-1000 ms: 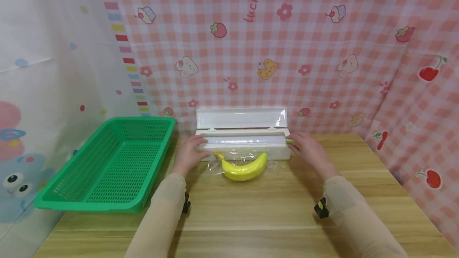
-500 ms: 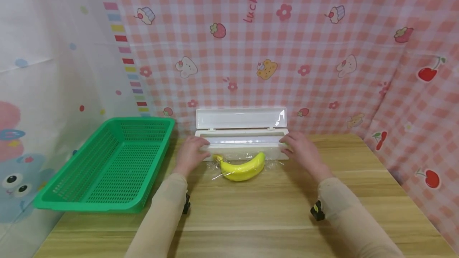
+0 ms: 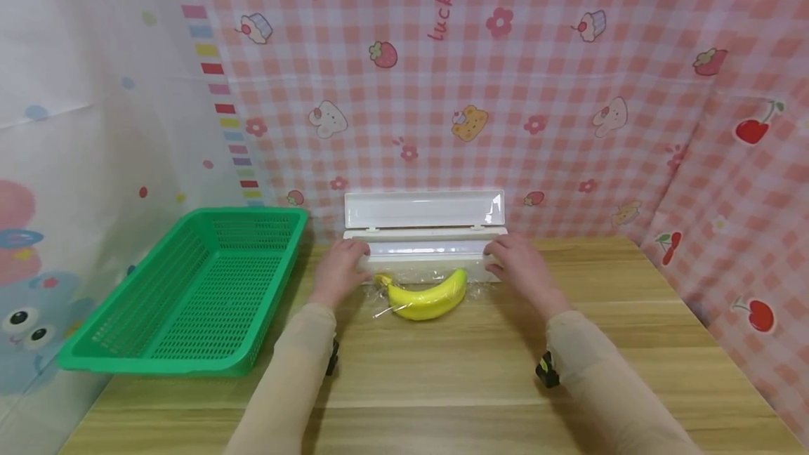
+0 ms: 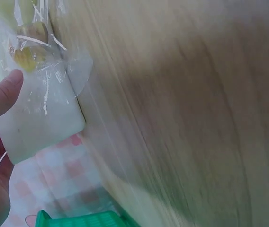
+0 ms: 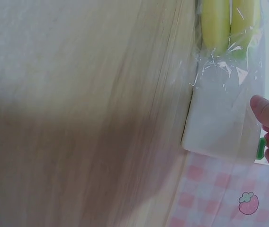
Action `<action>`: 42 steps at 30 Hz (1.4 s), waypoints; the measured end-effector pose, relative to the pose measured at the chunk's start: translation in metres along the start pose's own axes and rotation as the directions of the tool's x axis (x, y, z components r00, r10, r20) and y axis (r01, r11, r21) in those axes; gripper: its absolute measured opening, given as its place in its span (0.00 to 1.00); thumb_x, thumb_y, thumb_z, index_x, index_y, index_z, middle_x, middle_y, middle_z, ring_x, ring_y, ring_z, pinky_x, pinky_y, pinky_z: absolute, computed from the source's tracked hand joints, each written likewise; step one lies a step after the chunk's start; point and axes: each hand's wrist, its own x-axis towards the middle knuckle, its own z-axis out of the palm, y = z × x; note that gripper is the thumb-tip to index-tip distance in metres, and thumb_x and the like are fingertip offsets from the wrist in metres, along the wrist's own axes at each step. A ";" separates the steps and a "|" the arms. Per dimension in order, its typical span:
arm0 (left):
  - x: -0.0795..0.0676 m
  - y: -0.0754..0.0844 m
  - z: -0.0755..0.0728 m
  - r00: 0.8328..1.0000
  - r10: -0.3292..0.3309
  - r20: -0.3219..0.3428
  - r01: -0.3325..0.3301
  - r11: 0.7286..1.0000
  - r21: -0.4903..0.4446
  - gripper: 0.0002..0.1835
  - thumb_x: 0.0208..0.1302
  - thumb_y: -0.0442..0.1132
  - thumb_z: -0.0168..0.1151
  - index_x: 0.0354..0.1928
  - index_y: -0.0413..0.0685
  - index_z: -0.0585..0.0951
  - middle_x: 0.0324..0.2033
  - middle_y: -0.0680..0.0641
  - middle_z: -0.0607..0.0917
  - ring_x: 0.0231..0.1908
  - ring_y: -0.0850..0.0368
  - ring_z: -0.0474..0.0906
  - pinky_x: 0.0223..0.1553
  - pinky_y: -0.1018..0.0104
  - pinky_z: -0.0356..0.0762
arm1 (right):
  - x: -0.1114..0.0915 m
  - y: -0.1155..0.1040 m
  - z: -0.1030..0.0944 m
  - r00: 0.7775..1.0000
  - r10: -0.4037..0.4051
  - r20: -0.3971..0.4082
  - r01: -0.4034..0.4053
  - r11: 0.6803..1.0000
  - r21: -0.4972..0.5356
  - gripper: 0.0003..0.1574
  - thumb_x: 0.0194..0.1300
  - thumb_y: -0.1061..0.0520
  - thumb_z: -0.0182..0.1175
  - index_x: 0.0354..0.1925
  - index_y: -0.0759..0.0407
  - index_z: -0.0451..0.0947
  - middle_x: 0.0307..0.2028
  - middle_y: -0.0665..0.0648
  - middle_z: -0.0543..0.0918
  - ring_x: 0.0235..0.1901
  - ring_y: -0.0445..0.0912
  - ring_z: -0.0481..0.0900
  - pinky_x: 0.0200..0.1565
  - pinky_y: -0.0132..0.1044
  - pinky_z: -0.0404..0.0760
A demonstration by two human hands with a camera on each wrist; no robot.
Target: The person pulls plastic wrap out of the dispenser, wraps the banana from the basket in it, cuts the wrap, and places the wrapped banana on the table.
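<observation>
Flanking the yellow banana, in clear film just in front of the open white box, with the left hand at the box's left end and the right hand near its right. Impossible to tell whether gripping anything. Noting a long axis running along the box, with the stem leftward, nearer the left hand.

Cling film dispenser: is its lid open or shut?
Open: the lid stands raised behind the dispenser, leaving the film roll exposed.
</observation>
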 end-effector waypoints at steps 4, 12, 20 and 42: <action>0.002 0.001 0.003 0.999 -0.033 0.002 0.033 0.999 0.018 0.19 0.49 0.37 0.79 0.43 0.42 0.82 0.47 0.42 0.84 0.50 0.45 0.77 0.55 0.51 0.75 | 0.002 -0.002 0.003 1.000 0.014 0.016 -0.014 1.000 -0.013 0.15 0.54 0.61 0.74 0.40 0.60 0.81 0.41 0.58 0.83 0.44 0.53 0.78 0.49 0.47 0.79; 0.003 0.002 0.003 0.999 -0.053 -0.014 0.053 0.999 0.008 0.12 0.52 0.37 0.76 0.37 0.45 0.83 0.43 0.45 0.84 0.46 0.47 0.78 0.51 0.53 0.78 | 0.004 -0.004 0.005 1.000 0.011 -0.016 -0.011 1.000 -0.005 0.09 0.56 0.66 0.71 0.31 0.59 0.79 0.35 0.56 0.82 0.38 0.51 0.77 0.42 0.44 0.80; 0.000 0.003 0.004 0.999 -0.022 -0.034 0.021 1.000 -0.010 0.12 0.53 0.35 0.75 0.40 0.45 0.85 0.43 0.46 0.85 0.47 0.46 0.78 0.53 0.52 0.77 | 0.004 -0.001 0.008 0.999 -0.016 -0.042 0.014 0.999 -0.042 0.10 0.56 0.66 0.70 0.26 0.58 0.78 0.32 0.55 0.80 0.35 0.50 0.75 0.38 0.42 0.79; -0.004 0.037 0.001 0.981 0.193 -0.017 -0.193 0.981 -0.033 0.19 0.54 0.35 0.76 0.48 0.42 0.85 0.45 0.43 0.86 0.50 0.46 0.79 0.57 0.55 0.75 | -0.003 -0.006 0.001 0.999 -0.051 -0.003 0.051 0.998 -0.024 0.08 0.57 0.68 0.68 0.31 0.59 0.78 0.31 0.55 0.78 0.35 0.50 0.75 0.38 0.43 0.78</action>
